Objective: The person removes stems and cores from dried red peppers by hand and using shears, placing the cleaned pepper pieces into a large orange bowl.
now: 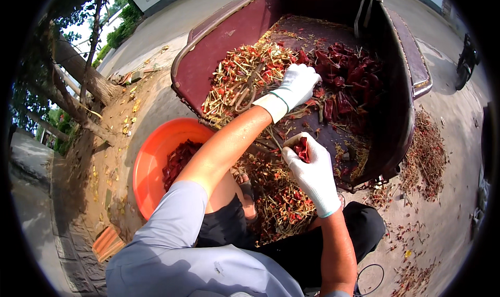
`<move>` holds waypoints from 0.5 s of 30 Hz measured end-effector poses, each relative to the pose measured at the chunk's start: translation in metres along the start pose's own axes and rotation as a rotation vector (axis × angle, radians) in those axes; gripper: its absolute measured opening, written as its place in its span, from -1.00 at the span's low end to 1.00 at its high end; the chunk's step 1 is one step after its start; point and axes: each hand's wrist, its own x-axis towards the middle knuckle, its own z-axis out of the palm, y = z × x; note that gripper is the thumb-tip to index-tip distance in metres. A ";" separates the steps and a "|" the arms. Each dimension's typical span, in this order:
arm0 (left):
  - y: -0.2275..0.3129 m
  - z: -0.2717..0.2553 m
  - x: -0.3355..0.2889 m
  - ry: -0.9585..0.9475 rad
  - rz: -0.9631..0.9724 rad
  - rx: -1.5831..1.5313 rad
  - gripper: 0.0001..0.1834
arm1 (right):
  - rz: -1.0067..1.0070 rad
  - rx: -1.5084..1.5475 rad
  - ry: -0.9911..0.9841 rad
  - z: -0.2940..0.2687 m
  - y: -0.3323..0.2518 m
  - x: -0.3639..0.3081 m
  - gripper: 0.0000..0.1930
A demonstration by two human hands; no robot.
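My left hand (298, 87), in a white knit glove, is over the cargo bed between a heap of pale stems and chili scraps (237, 73) and a pile of dark red dried chili peppers (350, 75). Its fingers are curled in; anything they grip is hidden. Nearer to me, at the bed's front edge, my right hand (316, 174), also gloved in white, is closed around dried red chili peppers (301, 149), which show between thumb and fingers. An orange basin (148, 164) stands left of my knees, partly behind my left forearm, with dried red chilies (177, 161) in it.
The maroon cargo bed (211, 47) has raised side walls. Stem litter (284, 200) covers the ground between my feet, and another heap (424, 153) lies right of the bed. Trees (83, 73) stand at left; a brick-coloured block (108, 243) lies below the basin.
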 end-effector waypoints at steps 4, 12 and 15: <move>0.003 0.020 0.025 -0.088 0.060 0.168 -0.71 | 0.003 -0.026 0.058 -0.003 0.007 0.001 -0.88; -0.003 0.026 0.015 0.134 0.004 -0.033 -0.89 | 0.030 -0.136 0.138 -0.011 0.003 0.004 -0.87; -0.003 -0.011 -0.015 0.256 -0.180 -0.365 -0.87 | -0.074 -0.215 0.254 -0.014 0.007 0.007 -0.84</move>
